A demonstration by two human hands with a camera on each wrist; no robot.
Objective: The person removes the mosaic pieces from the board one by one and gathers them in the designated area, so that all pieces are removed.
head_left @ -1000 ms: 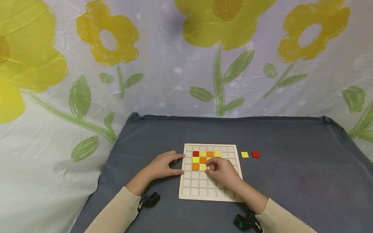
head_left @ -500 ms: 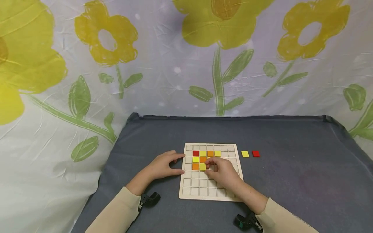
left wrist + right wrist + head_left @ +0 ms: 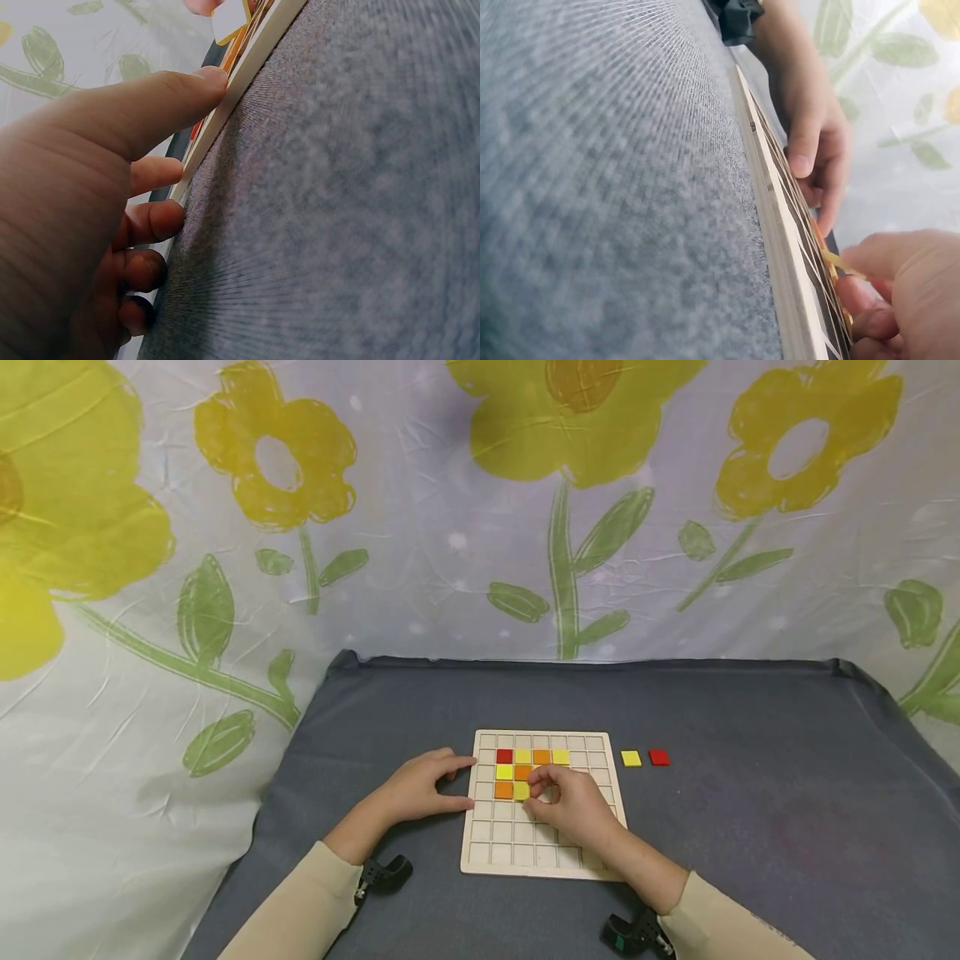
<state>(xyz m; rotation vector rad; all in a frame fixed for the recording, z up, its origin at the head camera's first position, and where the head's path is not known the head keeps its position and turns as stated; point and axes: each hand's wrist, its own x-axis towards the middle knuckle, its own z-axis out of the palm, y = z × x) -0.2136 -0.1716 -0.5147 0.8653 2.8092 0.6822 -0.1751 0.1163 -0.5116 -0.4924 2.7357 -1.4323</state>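
Observation:
A square wooden grid board [image 3: 495,856] lies on the cloth, with red, yellow and orange square tiles in its upper left cells. My left hand [image 3: 423,787] touches the board's left edge with spread thumb and forefinger; the left wrist view shows the thumb [image 3: 172,101] against the rim. Over the board, my right hand [image 3: 577,803] pinches a yellow tile [image 3: 521,791] by its side, beside an orange tile [image 3: 503,790] in the third row of cells. This yellow tile [image 3: 841,262] stands tilted in the right wrist view. The right hand covers some cells behind it.
To the board's right lie a loose yellow tile [image 3: 631,758] and a red tile [image 3: 658,757]. Dark grey cloth [image 3: 750,810] covers the table. A flower-printed curtain [image 3: 420,527] hangs behind its far edge.
The yellow tile at my right fingertips has turned a little and looks darker than a second ago. My right thumb has shifted slightly left; the left hand stays put.

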